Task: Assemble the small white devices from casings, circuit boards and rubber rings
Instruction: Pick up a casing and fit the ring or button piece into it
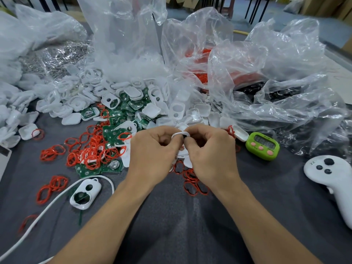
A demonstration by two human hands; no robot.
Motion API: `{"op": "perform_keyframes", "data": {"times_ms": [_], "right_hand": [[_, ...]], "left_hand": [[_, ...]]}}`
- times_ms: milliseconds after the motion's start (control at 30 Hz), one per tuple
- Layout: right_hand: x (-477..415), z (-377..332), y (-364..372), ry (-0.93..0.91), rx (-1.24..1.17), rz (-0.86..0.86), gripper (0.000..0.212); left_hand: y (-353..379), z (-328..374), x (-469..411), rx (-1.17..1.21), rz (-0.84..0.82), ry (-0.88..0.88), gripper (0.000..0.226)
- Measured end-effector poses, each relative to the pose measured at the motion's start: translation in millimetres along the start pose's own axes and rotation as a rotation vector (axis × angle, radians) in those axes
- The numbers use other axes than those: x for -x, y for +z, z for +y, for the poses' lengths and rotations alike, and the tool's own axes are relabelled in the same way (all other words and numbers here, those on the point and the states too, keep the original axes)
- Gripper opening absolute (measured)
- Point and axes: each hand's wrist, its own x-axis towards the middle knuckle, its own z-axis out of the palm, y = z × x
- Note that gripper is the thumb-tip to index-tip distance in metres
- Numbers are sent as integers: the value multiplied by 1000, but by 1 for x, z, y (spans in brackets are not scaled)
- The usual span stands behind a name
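2 hands pinch 1 white casing between fingertips — held at centre.

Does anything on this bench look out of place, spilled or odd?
Nothing looks damaged. Casings, circuit boards and red rubber rings lie spilled in one mixed heap in front of the plastic bags. The odd ones out are a white handheld controller at the right edge and a green timer, neither an assembly part.
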Motion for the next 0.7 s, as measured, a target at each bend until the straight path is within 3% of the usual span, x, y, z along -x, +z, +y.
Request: {"op": "perform_keyframes", "data": {"times_ms": [133,300,600,700], "right_hand": [[-1,2,-1,87,-111,22,19],[-5,3,-2,143,-150,-77,14],[-3,6,3,157,-137,-32,17],[-4,7,4,163,-175,-30,16]], "left_hand": [[-3,1,2,50,-59,34,29],[-1,-3,0,42,22,28,29],[0,1,0,34,-3,-27,38],[1,1,3,1,20,32,33]]}}
